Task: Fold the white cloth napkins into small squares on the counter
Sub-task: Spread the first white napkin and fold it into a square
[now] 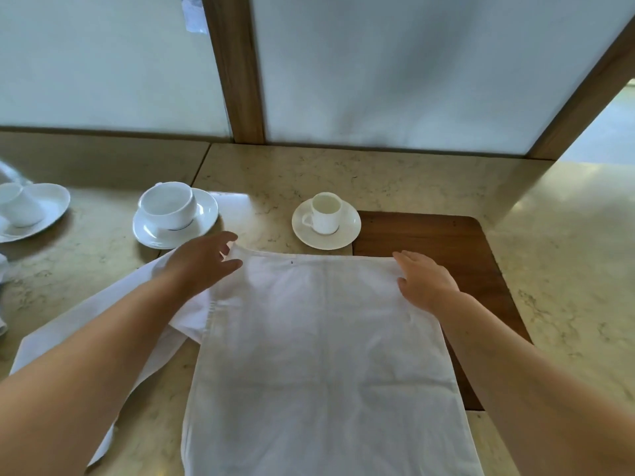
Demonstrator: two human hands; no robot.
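Note:
A white cloth napkin (323,355) lies spread as a long rectangle on the marble counter (567,286), running from the near edge towards the cups. My left hand (202,261) is at its far left corner with the fingers loosely spread. My right hand (424,281) rests flat on the far right corner, fingers straight. A second white napkin (113,317) lies rumpled under my left forearm, partly beneath the first one.
A small cup on a saucer (326,219) stands just beyond the napkin's far edge. A larger cup and saucer (173,211) sit at the left, another set (27,207) at the far left. A dark wooden inset (443,235) lies under the napkin's right side. Frosted panels close the back.

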